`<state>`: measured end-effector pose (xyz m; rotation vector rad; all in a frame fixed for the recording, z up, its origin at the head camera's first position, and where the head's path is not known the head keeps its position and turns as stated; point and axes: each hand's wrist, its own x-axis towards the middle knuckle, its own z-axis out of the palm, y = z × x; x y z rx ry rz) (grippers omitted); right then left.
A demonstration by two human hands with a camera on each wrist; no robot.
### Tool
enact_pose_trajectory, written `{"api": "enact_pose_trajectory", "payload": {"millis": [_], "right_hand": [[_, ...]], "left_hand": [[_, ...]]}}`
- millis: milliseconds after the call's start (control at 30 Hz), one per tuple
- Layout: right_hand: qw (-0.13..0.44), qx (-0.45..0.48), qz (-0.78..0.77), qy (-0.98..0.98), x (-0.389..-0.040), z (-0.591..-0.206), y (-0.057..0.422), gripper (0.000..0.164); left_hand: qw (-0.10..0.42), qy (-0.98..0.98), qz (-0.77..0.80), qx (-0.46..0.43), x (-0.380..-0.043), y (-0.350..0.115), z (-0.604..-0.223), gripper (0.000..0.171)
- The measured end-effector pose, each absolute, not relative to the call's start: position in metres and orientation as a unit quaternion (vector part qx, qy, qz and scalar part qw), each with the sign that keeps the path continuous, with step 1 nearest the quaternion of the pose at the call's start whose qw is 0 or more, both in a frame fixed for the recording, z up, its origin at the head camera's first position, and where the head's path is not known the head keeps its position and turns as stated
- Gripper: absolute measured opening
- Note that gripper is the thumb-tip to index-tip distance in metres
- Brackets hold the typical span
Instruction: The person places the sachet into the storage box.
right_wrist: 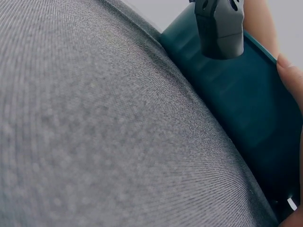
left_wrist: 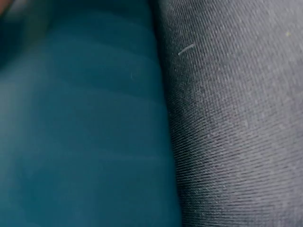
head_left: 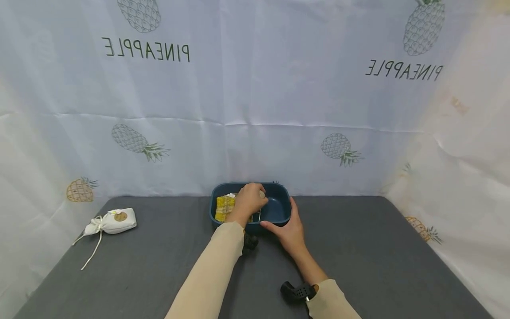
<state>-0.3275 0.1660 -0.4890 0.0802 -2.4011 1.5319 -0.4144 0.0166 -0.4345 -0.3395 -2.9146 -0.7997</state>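
Note:
A dark blue rectangular box (head_left: 282, 217) stands at the table's far edge. My left hand (head_left: 250, 201) reaches down into it with bent fingers, and a small pale thing (head_left: 261, 194) shows at the fingertips, mostly hidden by the hand. Beneath that hand a thin white strand (head_left: 260, 216) hangs inside the box. A yellow checked cloth pouch (head_left: 224, 206) lies in the box's left part, partly covered by the left hand. My right hand (head_left: 292, 228) grips the box's front right corner, thumb at the front rim and fingers along the right side. In the left wrist view, the box wall (left_wrist: 94, 123) is close.
At the table's left lies a white drawstring pouch (head_left: 119, 221) with a round brown patch and long cords. A pineapple-print curtain (head_left: 247, 97) hangs behind the grey table (head_left: 159, 274). Black wrist cameras (head_left: 296, 292) sit on both wrists.

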Motion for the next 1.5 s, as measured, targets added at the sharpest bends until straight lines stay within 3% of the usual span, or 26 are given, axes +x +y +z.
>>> {"api": "enact_pose_trajectory", "payload": {"millis": [233,600,867,1167,1500], "right_hand": [[0.135,0.036,0.533,-0.834,-0.327,-0.488,0.158,0.117],[0.135,0.040,0.540,-0.830,-0.326,-0.489,0.150,0.116],[0.133,0.040,0.550,-0.823,-0.327,-0.493,0.146,0.117],[0.128,0.034,0.539,-0.832,-0.326,-0.491,0.159,0.118],[0.137,0.023,0.533,-0.835,-0.326,-0.490,0.165,0.118]], "left_hand": [[0.009,-0.979,-0.158,-0.126,-0.416,0.012,-0.437,0.034],[-0.001,-0.980,-0.123,-0.158,-0.410,0.002,-0.438,0.037],[0.064,-0.960,-0.228,-0.149,-0.400,-0.010,-0.423,0.043],[0.090,-0.942,-0.290,-0.144,-0.366,-0.038,-0.387,0.041],[0.119,-0.946,-0.279,-0.114,-0.331,-0.090,-0.381,0.044]]}}
